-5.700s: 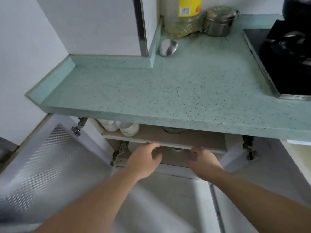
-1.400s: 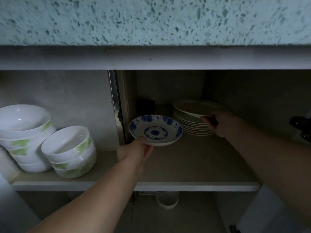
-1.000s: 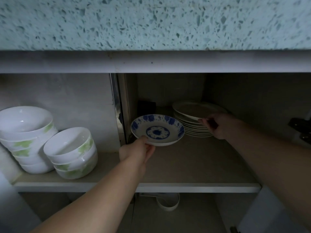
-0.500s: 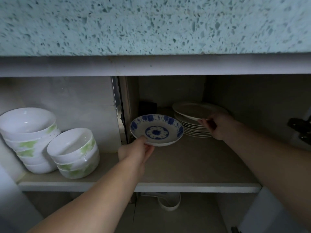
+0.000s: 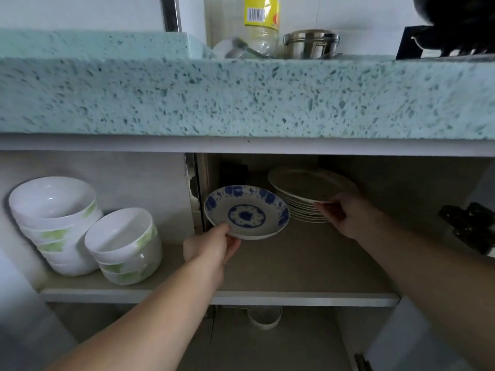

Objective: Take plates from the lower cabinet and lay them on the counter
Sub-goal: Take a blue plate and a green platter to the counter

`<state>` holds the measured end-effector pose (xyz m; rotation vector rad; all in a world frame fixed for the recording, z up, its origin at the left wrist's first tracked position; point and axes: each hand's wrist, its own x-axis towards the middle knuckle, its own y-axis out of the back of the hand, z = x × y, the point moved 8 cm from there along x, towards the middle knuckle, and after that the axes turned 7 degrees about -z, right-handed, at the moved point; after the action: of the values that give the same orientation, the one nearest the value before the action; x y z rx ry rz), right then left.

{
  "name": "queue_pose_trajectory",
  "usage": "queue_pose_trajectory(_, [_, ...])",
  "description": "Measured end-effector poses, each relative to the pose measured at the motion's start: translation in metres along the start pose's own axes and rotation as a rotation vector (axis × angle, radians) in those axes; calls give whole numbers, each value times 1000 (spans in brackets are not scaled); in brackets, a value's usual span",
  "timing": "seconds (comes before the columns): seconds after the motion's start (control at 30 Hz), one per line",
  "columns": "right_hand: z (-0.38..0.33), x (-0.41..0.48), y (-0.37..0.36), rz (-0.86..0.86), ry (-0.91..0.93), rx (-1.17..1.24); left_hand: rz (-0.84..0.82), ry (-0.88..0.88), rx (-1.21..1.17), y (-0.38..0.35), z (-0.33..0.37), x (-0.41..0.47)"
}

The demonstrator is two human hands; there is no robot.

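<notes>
My left hand holds a blue-patterned plate by its near rim, lifted above the cabinet shelf. Further right in the cabinet, my right hand grips the near edge of a white plate, tilted up off a stack of white plates. The speckled green counter runs across the view above the cabinet opening.
Two stacks of white-and-green bowls fill the shelf's left side. On the counter's back stand a bottle, a steel tin and a dark stove. A white cup sits below the shelf. A door hinge juts at right.
The view has tilted up, bringing the counter top and its items into sight. Both hands keep their plates; the white plate is raised slightly more off the stack.
</notes>
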<state>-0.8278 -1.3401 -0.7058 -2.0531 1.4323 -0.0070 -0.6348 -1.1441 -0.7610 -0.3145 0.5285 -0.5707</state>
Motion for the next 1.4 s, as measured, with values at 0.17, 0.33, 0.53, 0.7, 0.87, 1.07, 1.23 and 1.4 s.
queue_pose_trajectory(0.17, [-1, -25, 0, 12, -31, -4, 74, 29, 30, 11, 7, -13])
queue_pose_trajectory(0.33, [-2, -63, 3, 37, -48, -2, 128, 97, 65, 28, 5, -35])
queue_pose_trajectory(0.53, [-2, -124, 9, 73, -130, -67, 199, 161, 98, 50, 22, -91])
queue_pose_trajectory(0.7, [-2, -173, 24, 193, -279, -67, 257, 232, 110, 66, 35, -146])
queue_pose_trajectory(0.87, [-16, -229, 30, 248, -355, -132, 298, 281, 107, 80, 42, -187])
queue_pose_trajectory(1.07, [-46, -291, 27, 312, -367, -151, 353, 297, 50, 91, 68, -242])
queue_pose_trajectory(1.23, [-68, -326, 40, 352, -406, -264, 458, 297, 65, 104, 84, -296])
queue_pose_trajectory(1.4, [-91, -350, 46, 320, -429, -404, 628, 238, -25, 114, 94, -362])
